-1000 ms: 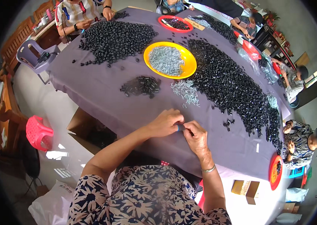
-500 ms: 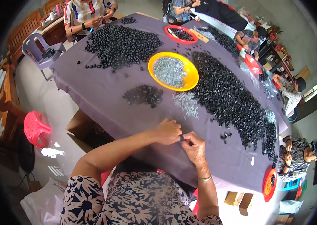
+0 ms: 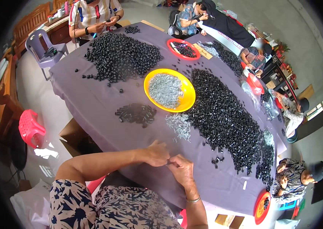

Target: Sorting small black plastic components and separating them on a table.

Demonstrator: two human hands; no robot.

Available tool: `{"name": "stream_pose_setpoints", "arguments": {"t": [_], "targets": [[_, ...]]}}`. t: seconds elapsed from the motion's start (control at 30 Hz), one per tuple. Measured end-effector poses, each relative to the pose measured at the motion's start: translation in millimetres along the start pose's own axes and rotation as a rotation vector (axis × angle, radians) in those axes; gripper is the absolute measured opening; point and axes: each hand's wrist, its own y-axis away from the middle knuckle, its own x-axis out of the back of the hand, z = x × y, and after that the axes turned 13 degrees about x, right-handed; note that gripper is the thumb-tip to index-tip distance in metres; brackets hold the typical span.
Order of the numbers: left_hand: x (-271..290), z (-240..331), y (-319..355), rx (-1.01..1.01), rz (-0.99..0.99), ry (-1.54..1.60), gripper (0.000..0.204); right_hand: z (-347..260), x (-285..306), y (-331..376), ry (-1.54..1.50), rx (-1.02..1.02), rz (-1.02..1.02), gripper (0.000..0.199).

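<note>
Near the table's front edge, my left hand [image 3: 156, 153] is closed, its fingers curled. My right hand [image 3: 181, 169] meets it in a pinch. Between the fingertips is a small dark piece [image 3: 168, 163], mostly hidden, so its exact kind does not show. Just beyond my hands lie a scatter of clear, thin little pieces [image 3: 178, 126] and a small heap of black tube-shaped pieces [image 3: 135, 114]. Farther off stands a yellow bowl [image 3: 189, 100] holding many more clear pieces. A long pile of black pieces [image 3: 226, 122] stretches along the right of it.
A purple-grey cloth [image 3: 92, 99] covers the table. Round black caps [image 3: 123, 57] are heaped far left. Red bowls stand at the back [image 3: 196, 57] and right edge [image 3: 258, 215]. Several co-workers sit around. A pink stool [image 3: 31, 128] and cardboard box [image 3: 75, 135] are at the left.
The view has shifted, so the table's contents sit lower and more to the left. My hands stay together at the small dark piece, which is now more hidden between the fingers.
</note>
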Motion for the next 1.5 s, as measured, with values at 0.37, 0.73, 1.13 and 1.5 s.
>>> {"name": "stream_pose_setpoints", "arguments": {"t": [0.37,0.73,1.13,1.5], "targets": [[3.1,4.2,9.6,-0.048,-0.028,-0.046,0.029,2.8,10.6,-4.1,0.026,0.057,-0.171,0.018],[6.3,13.8,24.2,0.063,0.041,0.013,0.033,-9.8,6.0,-8.5,0.095,0.058,-0.232,0.023],[5.3,17.3,22.5,0.074,0.01,0.062,0.028,-14.2,12.5,0.0,0.004,-0.019,-0.167,0.022],[-2.0,18.6,29.1,0.095,-0.004,-0.036,0.019,-5.6,5.7,1.9,0.003,0.036,-0.287,0.018]]}}
